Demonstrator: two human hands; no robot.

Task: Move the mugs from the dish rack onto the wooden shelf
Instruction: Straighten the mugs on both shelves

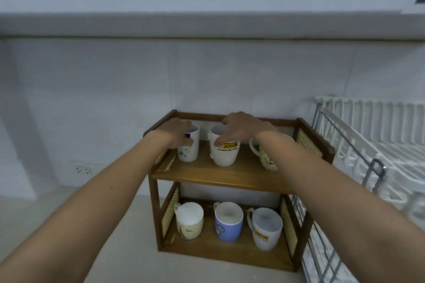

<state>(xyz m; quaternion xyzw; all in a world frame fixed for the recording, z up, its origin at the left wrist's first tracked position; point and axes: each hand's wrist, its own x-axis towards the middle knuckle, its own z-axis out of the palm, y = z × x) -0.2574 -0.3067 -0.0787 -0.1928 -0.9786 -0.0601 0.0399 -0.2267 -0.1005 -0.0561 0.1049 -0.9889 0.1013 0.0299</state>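
Both my hands are up at the top tier of the wooden shelf. My left hand is wrapped around the small white mug with dots at the left end, fingers closed on its side; my right hand sits over the rim of the white Jotun mug in the middle, thumb on its front and fingers curled loosely over the top. A third, patterned mug stands at the right, mostly hidden behind my right forearm. Below, three more mugs fill the lower tier: a cream one, a blue one and another white Jotun one. The dish rack to the right shows no mugs that I can see, so I judge the job nearly finished. The risk now is in letting go: the two mugs I am touching stand near each other, and a careless pull back could knock them together, or my forearm could sweep the patterned mug toward the front edge.
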